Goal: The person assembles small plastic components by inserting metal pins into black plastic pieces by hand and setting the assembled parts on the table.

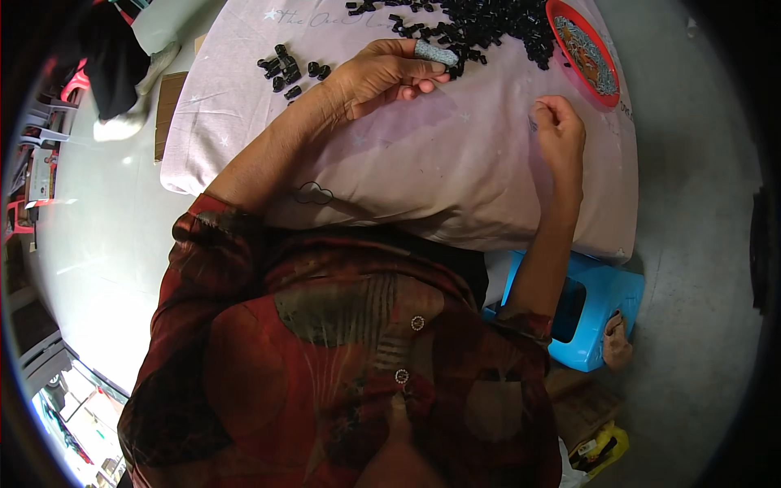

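Note:
My left hand (pixel 389 80) is closed in a pinch over the pink cloth, a grey wrap (pixel 436 54) around one finger. At its fingertips is a small black plastic part (pixel 455 71), which it seems to grip; the edge of the pile lies right behind. My right hand (pixel 561 130) is held apart, to the right, with its fingers curled and pinched. A tiny greyish metal piece (pixel 534 124) shows at those fingertips, too small to name exactly. Beyond the hands spreads a large pile of black plastic parts (pixel 496 28). Several more black parts (pixel 285 68) lie left of my left wrist.
A red dish (pixel 612 99) of small silvery metal pieces stands at the table's right side. The table wears a pink cloth (pixel 374 175). A blue plastic stool (pixel 606 293) is at the lower right, a cloth on its edge. Another person's leg (pixel 114 65) shows at the upper left.

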Demonstrator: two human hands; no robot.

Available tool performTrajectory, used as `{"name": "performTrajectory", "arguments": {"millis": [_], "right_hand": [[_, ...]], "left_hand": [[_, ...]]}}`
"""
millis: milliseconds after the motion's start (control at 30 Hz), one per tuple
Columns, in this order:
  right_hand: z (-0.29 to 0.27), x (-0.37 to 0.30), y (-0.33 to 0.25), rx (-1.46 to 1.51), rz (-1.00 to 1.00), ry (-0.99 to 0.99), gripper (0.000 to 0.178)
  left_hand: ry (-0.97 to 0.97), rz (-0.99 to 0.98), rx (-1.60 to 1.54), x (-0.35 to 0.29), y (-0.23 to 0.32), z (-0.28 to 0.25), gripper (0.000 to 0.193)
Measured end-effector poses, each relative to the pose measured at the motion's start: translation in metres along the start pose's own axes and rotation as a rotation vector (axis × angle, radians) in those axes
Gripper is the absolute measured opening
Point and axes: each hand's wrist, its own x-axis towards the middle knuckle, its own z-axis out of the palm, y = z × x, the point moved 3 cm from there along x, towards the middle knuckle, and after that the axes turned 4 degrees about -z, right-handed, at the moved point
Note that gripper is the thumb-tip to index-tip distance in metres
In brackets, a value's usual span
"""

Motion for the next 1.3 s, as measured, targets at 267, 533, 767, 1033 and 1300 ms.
{"name": "performTrajectory", "arguments": {"millis": [267, 533, 767, 1033, 1300], "right_hand": [[-0.013, -0.004, 0.023, 0.486, 0.254, 0.024, 0.020], [-0.033, -0.004, 0.016, -0.070, 0.174, -0.227, 0.022], [-0.020, 0.025, 0.031, -0.205, -0.110, -0.075, 0.024], [-0.017, 0.021, 0.021, -0.114, -0.096, -0.090, 0.008], [-0.021, 0.013, 0.028, 0.203, 0.082, -0.044, 0.007]], "left_hand": [[0.004, -0.004, -0.041, -0.001, -0.003, -0.004, 0.016], [0.005, -0.011, -0.041, -0.002, -0.004, -0.007, 0.017], [0.004, -0.020, -0.035, 0.003, -0.002, -0.003, 0.016], [0.027, -0.038, -0.087, -0.001, -0.001, -0.004, 0.016], [-0.017, -0.026, -0.124, -0.003, -0.003, 0.002, 0.019]]}}
